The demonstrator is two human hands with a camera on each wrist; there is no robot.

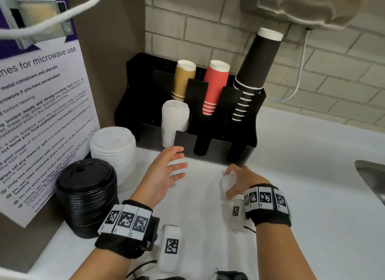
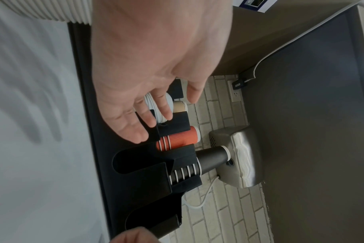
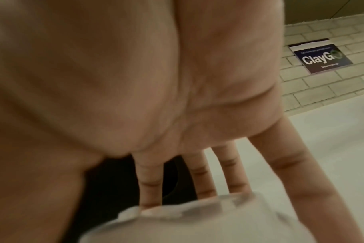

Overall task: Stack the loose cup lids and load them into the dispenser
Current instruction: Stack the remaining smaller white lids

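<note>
A black dispenser (image 1: 239, 142) stands against the tiled wall, with tan, red and black cup stacks in its rear slots. A stack of white lids (image 1: 174, 121) fills its front left slot, and the two front slots to the right look dark and empty. My right hand (image 1: 231, 178) grips a short stack of white lids (image 1: 226, 185) just above the white counter, in front of the dispenser; the right wrist view shows fingers (image 3: 150, 185) reaching down over these lids (image 3: 197, 220). My left hand (image 1: 177, 163) hovers open and holds nothing, in front of the filled slot (image 2: 156, 105).
A tall loose stack of white lids (image 1: 113, 152) and a stack of black lids (image 1: 87, 196) stand at the left, beside a microwave poster (image 1: 41, 113). A sink edge (image 1: 370, 175) is at the right. A hand dryer (image 1: 302, 6) hangs above the black cups.
</note>
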